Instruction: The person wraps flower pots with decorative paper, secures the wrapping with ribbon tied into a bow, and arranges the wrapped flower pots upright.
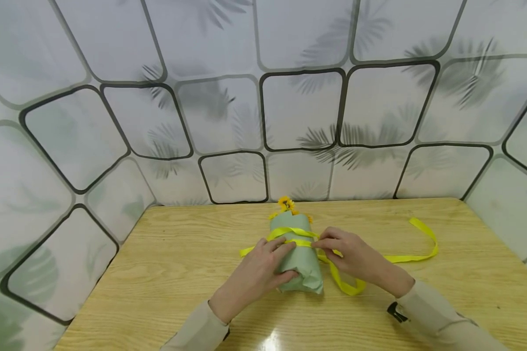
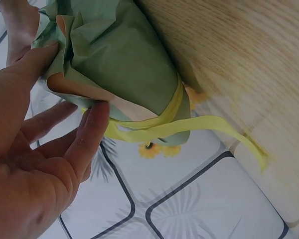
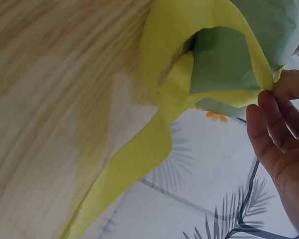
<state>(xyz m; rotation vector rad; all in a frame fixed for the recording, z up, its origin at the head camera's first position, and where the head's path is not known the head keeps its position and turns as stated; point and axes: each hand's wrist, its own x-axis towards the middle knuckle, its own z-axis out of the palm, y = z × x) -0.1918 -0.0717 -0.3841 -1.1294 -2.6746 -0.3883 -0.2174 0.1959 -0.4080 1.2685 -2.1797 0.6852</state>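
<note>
A bouquet wrapped in matte pale-green paper point(image 1: 305, 261) lies on the pale wood-grain tabletop point(image 1: 180, 273), between the two hands, its small yellow-orange flowers point(image 1: 286, 204) directed toward the far edge. A flat, bright yellow fabric ribbon point(image 1: 305, 243) encircles the wrap; a short end projects at left, while a longer length loops beside the paper and curls across the surface at right. The left hand point(image 1: 259, 265) rests on the bouquet, extended fingers pressing the ribbon, thumb against the paper. The right hand point(image 1: 349, 251) pinches the ribbon at the wrap's right side between thumb and fingers.
</note>
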